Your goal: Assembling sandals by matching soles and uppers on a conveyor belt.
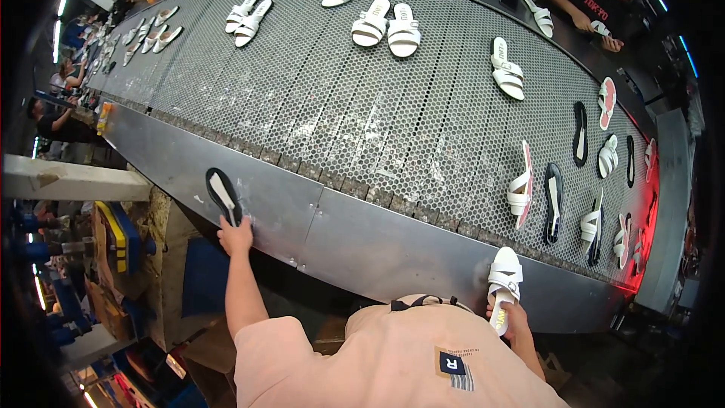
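My left hand [236, 236] grips the near end of a black shoe sole [223, 190] with a pale strip down its middle, held over the metal ledge at the left. At the right, my right hand [515, 320] is closed around the heel end of a white slide sandal [504, 276] with a buckled strap; its toe points away from me, over the ledge. Close beyond that sandal, on the conveyor, lie another black sole [553, 204] and a white sandal [519, 193] tipped on its side, a pinkish underside showing.
The perforated conveyor [317, 106] carries several white sandals, including a pair [404, 30] at the far middle. A smooth metal ledge [370, 245] runs along its near edge. Across the belt a person [585, 0] handles a sandal. Red light glows at the right end. A white beam [75, 177] stands left.
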The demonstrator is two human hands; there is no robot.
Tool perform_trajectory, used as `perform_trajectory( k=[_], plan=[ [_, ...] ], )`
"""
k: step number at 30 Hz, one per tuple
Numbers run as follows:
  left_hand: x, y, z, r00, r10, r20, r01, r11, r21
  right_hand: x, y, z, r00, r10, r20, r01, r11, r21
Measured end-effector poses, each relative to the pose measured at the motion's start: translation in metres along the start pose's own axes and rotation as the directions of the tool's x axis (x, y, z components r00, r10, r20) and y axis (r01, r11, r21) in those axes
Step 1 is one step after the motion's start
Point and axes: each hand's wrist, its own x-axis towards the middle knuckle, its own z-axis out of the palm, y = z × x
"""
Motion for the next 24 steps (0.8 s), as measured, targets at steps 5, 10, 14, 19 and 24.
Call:
perform_trajectory(
  k=[5,10,14,19,24],
  plan=[
    [-0.141,0.016,0.008,0.953,0.213,0.217,-0.221,0.975,0.016,0.012,-0.004,-0.024,0.988,-0.046,0.15,0.053,0.998,-0.045],
    [-0.321,0.039,0.048,0.767,0.466,0.441,-0.496,0.867,-0.053,0.01,-0.008,-0.07,0.976,-0.11,0.19,0.139,0.979,-0.148],
    [-0.44,0.064,0.07,0.566,0.6,0.566,-0.641,0.752,-0.156,0.03,-0.004,-0.13,0.93,-0.215,0.299,0.297,0.917,-0.265],
    [-0.548,0.096,0.101,0.244,0.714,0.656,-0.838,0.496,-0.228,0.032,-0.02,-0.182,0.93,-0.222,0.292,0.31,0.901,-0.303],
    [-0.619,0.121,0.138,-0.117,0.746,0.656,-0.89,0.214,-0.402,0.044,-0.021,-0.233,0.923,-0.266,0.279,0.327,0.923,-0.202]
  ],
)
